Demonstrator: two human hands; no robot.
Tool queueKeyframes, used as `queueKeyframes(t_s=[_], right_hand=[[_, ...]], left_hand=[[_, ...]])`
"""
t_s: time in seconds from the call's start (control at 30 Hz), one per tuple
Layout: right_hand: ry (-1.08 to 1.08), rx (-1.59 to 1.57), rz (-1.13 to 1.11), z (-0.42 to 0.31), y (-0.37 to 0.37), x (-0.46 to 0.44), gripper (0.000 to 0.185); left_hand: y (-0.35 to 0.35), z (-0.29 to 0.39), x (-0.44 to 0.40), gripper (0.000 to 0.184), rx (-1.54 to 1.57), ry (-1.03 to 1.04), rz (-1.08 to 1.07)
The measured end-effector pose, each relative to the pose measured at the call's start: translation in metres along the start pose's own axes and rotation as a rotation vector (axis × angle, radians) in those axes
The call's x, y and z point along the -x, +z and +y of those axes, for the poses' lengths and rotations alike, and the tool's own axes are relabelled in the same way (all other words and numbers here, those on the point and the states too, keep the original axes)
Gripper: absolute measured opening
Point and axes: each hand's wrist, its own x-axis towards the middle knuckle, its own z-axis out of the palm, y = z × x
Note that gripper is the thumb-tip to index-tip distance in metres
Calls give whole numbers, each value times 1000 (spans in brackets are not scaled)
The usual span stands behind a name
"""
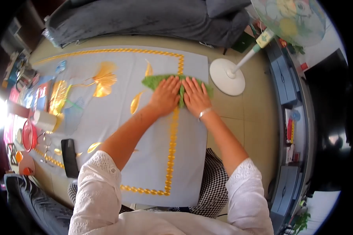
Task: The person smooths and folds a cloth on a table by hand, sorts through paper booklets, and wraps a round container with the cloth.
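Observation:
A green cloth lies on the grey tablecloth with gold patterns, near the table's right edge. My left hand rests on its middle, fingers stretched forward and palm down. Beside it, my right hand presses flat on the right part of the cloth, wearing a bracelet at the wrist. The two hands almost touch at the fingertips. Parts of the cloth under both hands are hidden.
A black phone lies at the table's left front. Farther left are a white roll, a red bowl and a pink cup. A fan stands beyond the right edge, a grey sofa behind.

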Motion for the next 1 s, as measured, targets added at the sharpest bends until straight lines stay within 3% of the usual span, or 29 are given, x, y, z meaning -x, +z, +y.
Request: queueKeyframes(t_s=[0.27,0.43,0.47,0.53,0.6,0.73,0.8,1.0], right_hand=[[-233,-122,-121,-142,-33,169,59],[-329,-101,-180,-184,-59,216,60],[-345,-82,-230,-187,-69,212,61],[-399,-64,-191,-194,-77,196,60],[-713,-78,-149,-198,-67,177,54],[-863,-122,-292,-205,-41,130,54],[-761,82,-257,-205,-26,99,55],[-420,69,-64,-178,10,-45,55]], left_hand=[[-59,82,236,66,176,-130,-15],[-95,83,308,57,392,-113,-22],[-98,76,312,53,527,-105,-13],[-118,60,310,49,488,-127,85],[-121,45,305,45,452,-146,182],[-106,14,293,46,440,-234,236],[-103,5,289,48,411,-253,282],[-91,-8,284,56,261,-343,163]])
